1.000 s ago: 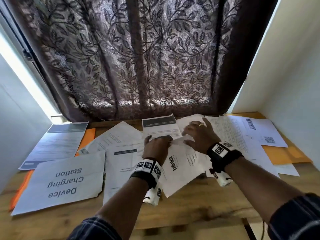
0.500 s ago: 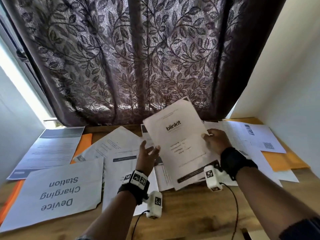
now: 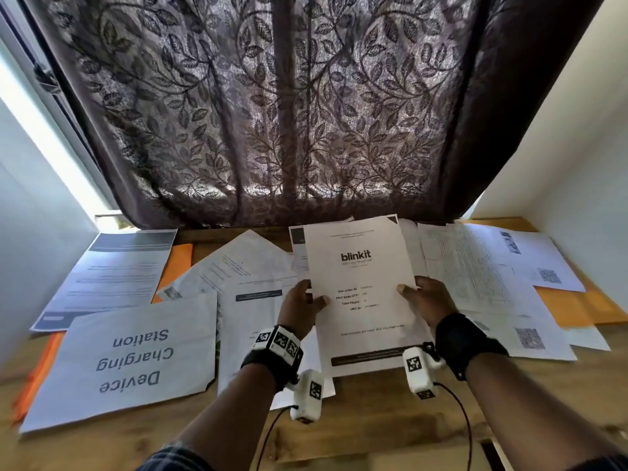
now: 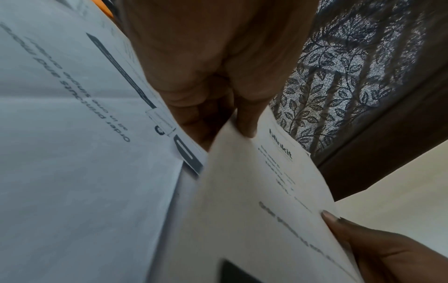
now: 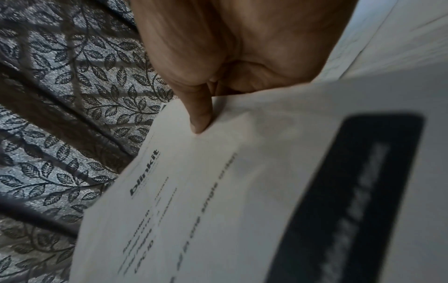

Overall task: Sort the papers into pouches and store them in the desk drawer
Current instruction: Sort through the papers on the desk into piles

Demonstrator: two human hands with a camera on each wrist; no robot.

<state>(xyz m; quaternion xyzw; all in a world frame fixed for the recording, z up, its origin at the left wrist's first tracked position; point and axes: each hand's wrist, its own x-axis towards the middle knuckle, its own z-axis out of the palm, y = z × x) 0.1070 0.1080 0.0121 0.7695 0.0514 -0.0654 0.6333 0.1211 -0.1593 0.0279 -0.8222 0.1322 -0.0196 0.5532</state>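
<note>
A white sheet headed "blinkit" (image 3: 360, 283) is lifted above the wooden desk (image 3: 373, 423), facing me. My left hand (image 3: 300, 305) pinches its left edge and my right hand (image 3: 424, 299) pinches its right edge, thumbs on the printed face. The left wrist view shows the left thumb (image 4: 247, 118) pressed on the sheet (image 4: 254, 220), with the right hand's fingers (image 4: 378, 247) at the lower right. The right wrist view shows the right thumb (image 5: 200, 116) on the same sheet (image 5: 218, 191). Many loose papers lie spread on the desk, over orange pouches (image 3: 574, 307).
A "Device Charging Station" sheet (image 3: 129, 358) lies front left over another orange pouch (image 3: 37, 379). Printed pages with QR codes (image 3: 530, 338) lie to the right. A leaf-patterned curtain (image 3: 272, 113) hangs behind the desk, with walls close on both sides.
The blinkit sheet has been picked up off the pile and turned upright. It was held by the right hand alone half a second ago; now the left hand grips its left edge too.
</note>
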